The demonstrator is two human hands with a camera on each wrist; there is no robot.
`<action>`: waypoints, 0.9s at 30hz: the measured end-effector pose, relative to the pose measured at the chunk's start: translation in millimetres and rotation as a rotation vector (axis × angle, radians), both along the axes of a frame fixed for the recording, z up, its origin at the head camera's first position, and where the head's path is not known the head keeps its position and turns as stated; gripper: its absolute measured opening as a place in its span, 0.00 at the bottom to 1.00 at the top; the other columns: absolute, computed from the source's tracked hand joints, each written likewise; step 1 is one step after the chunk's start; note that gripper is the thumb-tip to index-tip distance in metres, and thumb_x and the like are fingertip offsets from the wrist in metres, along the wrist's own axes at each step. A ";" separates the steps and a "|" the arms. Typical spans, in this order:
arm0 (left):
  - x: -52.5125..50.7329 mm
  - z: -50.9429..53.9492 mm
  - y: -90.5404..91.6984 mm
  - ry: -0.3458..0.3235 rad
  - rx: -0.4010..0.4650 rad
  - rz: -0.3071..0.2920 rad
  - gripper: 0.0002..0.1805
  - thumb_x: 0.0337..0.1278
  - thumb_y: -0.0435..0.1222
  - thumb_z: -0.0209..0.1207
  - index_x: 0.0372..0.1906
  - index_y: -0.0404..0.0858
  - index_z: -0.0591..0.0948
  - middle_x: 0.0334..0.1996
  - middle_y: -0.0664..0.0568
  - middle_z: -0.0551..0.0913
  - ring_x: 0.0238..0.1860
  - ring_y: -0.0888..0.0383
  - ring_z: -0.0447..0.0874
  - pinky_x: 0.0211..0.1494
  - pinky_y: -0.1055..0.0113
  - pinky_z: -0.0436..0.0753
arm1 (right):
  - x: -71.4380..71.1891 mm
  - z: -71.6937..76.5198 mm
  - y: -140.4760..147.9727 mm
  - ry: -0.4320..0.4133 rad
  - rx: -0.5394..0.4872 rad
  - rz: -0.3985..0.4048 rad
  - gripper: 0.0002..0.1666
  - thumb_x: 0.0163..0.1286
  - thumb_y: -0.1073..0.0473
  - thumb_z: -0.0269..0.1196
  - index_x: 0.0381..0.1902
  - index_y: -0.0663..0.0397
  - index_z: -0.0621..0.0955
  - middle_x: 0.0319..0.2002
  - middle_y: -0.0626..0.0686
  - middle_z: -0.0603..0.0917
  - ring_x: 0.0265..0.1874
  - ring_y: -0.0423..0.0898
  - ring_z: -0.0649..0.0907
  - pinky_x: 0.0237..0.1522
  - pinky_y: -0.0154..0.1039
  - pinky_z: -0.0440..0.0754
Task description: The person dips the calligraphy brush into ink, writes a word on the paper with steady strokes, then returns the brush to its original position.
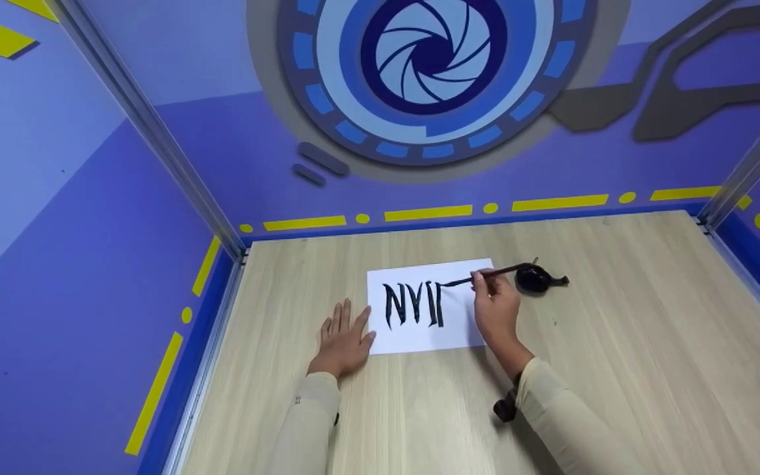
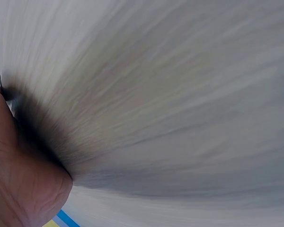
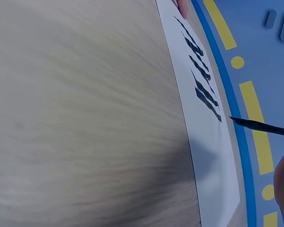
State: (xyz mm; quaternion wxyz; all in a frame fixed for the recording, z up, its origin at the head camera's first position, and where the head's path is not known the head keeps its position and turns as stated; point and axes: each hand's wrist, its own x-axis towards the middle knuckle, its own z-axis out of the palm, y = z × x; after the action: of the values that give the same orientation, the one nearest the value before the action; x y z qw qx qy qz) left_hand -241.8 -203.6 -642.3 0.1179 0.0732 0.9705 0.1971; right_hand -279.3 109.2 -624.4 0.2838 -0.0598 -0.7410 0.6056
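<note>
A white sheet of paper (image 1: 462,323) lies on the wooden table, with thick black brush strokes (image 1: 414,303) across its left and middle part. My right hand (image 1: 497,307) holds a writing brush (image 1: 495,271) over the paper's right side. The brush's dark tip (image 3: 241,122) points left, close to the last stroke; in the right wrist view it looks raised off the sheet. My left hand (image 1: 344,343) rests flat at the paper's left edge, fingers spread, thumb and index finger at the sheet. Only part of the left hand (image 2: 23,184) shows in the left wrist view.
A small black glossy ink pot (image 1: 533,280) with a narrow spout stands right of the paper, behind the right hand. The wooden table (image 1: 617,369) meets a blue-purple panel (image 1: 208,158) at the back and panels at both sides.
</note>
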 end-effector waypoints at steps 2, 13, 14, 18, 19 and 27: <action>-0.1 -0.4 0.4 -0.002 0.000 0.003 0.34 0.86 0.54 0.42 0.87 0.54 0.56 0.90 0.40 0.38 0.90 0.38 0.34 0.89 0.36 0.41 | 0.4 0.0 0.1 -0.011 -0.002 -0.003 0.08 0.77 0.62 0.67 0.45 0.62 0.89 0.37 0.62 0.91 0.33 0.32 0.85 0.41 0.22 0.82; -0.8 -2.2 -0.9 0.002 -0.003 0.001 0.34 0.86 0.54 0.42 0.87 0.54 0.56 0.90 0.40 0.39 0.90 0.38 0.34 0.89 0.36 0.42 | -0.2 -1.3 0.9 -0.031 0.002 0.010 0.09 0.78 0.62 0.67 0.47 0.60 0.90 0.40 0.61 0.92 0.37 0.35 0.87 0.44 0.20 0.82; -1.4 -3.0 -1.4 0.002 0.000 0.001 0.34 0.86 0.54 0.43 0.87 0.54 0.56 0.90 0.40 0.39 0.90 0.38 0.34 0.89 0.36 0.42 | -0.6 -1.7 0.6 -0.029 0.000 0.013 0.09 0.78 0.62 0.67 0.47 0.60 0.90 0.40 0.62 0.92 0.37 0.37 0.88 0.44 0.20 0.82; -4.9 -11.7 -3.9 -0.011 0.016 0.007 0.35 0.85 0.55 0.41 0.88 0.55 0.54 0.90 0.41 0.35 0.90 0.40 0.30 0.90 0.37 0.38 | -2.1 -4.8 -1.1 -0.028 -0.024 0.044 0.09 0.78 0.62 0.66 0.48 0.61 0.90 0.41 0.63 0.92 0.39 0.48 0.90 0.45 0.19 0.82; -5.6 -12.8 -4.3 -0.011 0.023 0.006 0.35 0.85 0.55 0.42 0.88 0.54 0.55 0.90 0.41 0.36 0.90 0.40 0.30 0.89 0.37 0.38 | -2.3 -5.6 -1.7 -0.035 -0.025 0.051 0.09 0.78 0.62 0.66 0.48 0.61 0.90 0.42 0.63 0.92 0.40 0.49 0.90 0.45 0.19 0.82; -9.9 -24.3 -5.2 0.003 0.019 0.010 0.35 0.84 0.57 0.40 0.88 0.57 0.54 0.90 0.43 0.35 0.91 0.41 0.29 0.89 0.37 0.39 | -2.2 -7.8 -5.0 -0.073 0.054 0.075 0.09 0.79 0.61 0.66 0.49 0.58 0.89 0.42 0.59 0.92 0.38 0.38 0.87 0.46 0.19 0.80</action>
State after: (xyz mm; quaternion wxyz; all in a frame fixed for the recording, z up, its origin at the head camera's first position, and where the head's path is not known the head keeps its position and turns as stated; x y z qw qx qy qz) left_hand -251.7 -208.8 -666.7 0.1146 0.0697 0.9691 0.2069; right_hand -281.5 104.2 -632.2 0.2353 -0.0465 -0.7686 0.5930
